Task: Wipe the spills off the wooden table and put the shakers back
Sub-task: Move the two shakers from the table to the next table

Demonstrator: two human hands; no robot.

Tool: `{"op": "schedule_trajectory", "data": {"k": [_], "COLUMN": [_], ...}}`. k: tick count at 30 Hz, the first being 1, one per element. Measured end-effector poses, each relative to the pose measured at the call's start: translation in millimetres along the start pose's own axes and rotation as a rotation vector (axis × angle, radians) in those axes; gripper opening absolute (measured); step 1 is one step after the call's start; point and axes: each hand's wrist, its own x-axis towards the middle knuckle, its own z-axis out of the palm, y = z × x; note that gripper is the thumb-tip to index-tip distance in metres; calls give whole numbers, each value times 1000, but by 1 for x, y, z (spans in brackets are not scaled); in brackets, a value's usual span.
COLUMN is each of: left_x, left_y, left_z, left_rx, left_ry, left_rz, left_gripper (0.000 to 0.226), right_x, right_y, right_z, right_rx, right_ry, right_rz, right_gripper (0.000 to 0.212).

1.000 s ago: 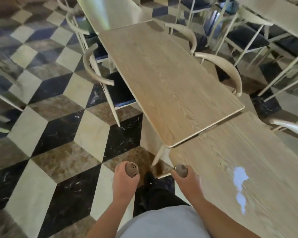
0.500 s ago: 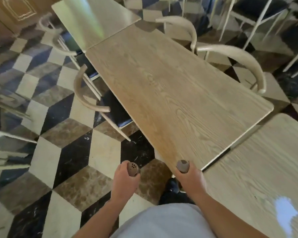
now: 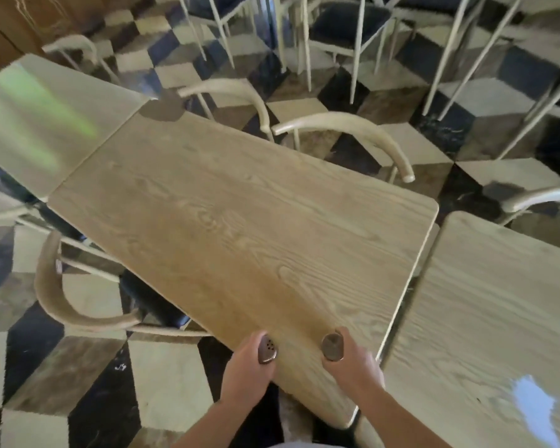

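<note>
A person stood at the near end of a wooden desk [image 3: 240, 227], each hand's grip wrapped round a shaker at the bottom centre of the frame: the left hand [image 3: 246, 373] held a holed shaker [image 3: 267, 349], the right hand [image 3: 353, 363] a plain-topped shaker [image 3: 331, 346]. No spill showed on the bare desk, suggesting wiping was done; both shakers had yet to be set down.
</note>
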Motion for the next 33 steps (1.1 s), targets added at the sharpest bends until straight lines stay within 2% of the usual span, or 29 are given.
{"op": "schedule_trajectory", "data": {"k": [4,10,13,16,19,23,33], "left_x": [56,138,176,209,236,257,272], "left_y": [7,30,25,21,23,30,22], "left_z": [-5,-20,-25,-33,-42,-51,-51], "left_rx": [117,72,-7,19,-44,-165,-31], "left_ry": [-51,-149,-306,-464,-402,-307,-260], "left_rz": [118,217,268,351,379,319,383], "left_gripper": [56,48,45,46,40,36,43], "right_x": [19,39,48,62,75,90,117], "right_y": [-19,-49,-68,-86,-102,-116,-134], "right_z": [-1,2,4,3,2,0,-3], "right_rx": [53,172,194,218,259,301,340], "right_ry": [41,149,206,239,247,276,336], "right_rz": [55,200,248,286,308,319,362], "right_gripper": [46,47,47,45,43,45,43]}}
